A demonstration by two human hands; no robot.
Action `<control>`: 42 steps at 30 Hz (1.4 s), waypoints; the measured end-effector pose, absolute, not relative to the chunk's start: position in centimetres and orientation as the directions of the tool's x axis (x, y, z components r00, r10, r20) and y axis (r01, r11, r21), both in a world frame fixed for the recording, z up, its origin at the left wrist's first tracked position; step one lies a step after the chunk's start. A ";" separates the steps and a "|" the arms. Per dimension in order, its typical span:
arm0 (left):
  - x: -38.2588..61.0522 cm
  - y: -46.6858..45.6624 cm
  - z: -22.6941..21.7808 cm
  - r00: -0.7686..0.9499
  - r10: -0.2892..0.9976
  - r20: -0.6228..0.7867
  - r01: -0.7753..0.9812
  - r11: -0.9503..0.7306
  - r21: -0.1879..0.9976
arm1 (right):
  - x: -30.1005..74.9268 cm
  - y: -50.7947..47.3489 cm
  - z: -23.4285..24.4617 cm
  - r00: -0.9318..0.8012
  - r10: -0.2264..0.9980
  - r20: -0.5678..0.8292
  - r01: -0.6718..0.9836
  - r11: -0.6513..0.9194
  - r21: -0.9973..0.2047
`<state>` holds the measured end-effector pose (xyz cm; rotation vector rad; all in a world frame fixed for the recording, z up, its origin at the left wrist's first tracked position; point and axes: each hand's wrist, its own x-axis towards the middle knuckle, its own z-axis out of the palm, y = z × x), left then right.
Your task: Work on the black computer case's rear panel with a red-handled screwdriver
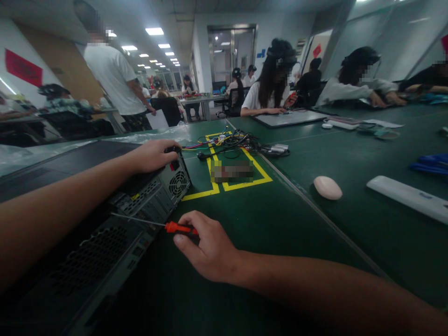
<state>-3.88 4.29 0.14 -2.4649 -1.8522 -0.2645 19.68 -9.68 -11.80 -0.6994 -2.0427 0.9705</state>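
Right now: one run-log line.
left hand: on computer case corner | right hand: grips orange-black screwdriver, pointed toward case | nearby: cable bundle, green tabletop

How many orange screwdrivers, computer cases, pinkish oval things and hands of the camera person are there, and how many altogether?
Orange screwdriver: 1
Computer case: 1
Pinkish oval thing: 1
Hands: 2 (left hand, right hand)
Total: 5

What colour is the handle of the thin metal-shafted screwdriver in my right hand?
The screwdriver handle is orange-red and black, seen best in the head view.
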 end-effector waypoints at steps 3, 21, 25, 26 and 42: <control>-3.8 4.2 0.2 0.275 0.947 0.164 0.955 -0.288 0.064 | 19.6 -9.7 -11.7 -0.565 0.726 0.392 0.147 0.556 -0.818; -3.7 4.2 0.3 0.267 0.950 0.164 0.957 -0.281 0.067 | 19.7 -9.7 -12.0 -0.556 0.714 0.425 0.157 0.592 -0.791; -3.8 4.3 0.2 0.265 0.951 0.157 0.959 -0.277 0.060 | 19.7 -9.6 -12.0 -0.572 0.699 0.429 0.147 0.602 -0.784; -3.8 4.3 0.2 0.266 0.952 0.155 0.959 -0.277 0.055 | 19.7 -9.6 -12.0 -0.573 0.697 0.432 0.141 0.603 -0.785; -3.9 4.4 0.1 0.262 0.951 0.162 0.961 -0.273 0.049 | 19.5 -9.6 -12.3 -0.583 0.706 0.402 0.143 0.577 -0.805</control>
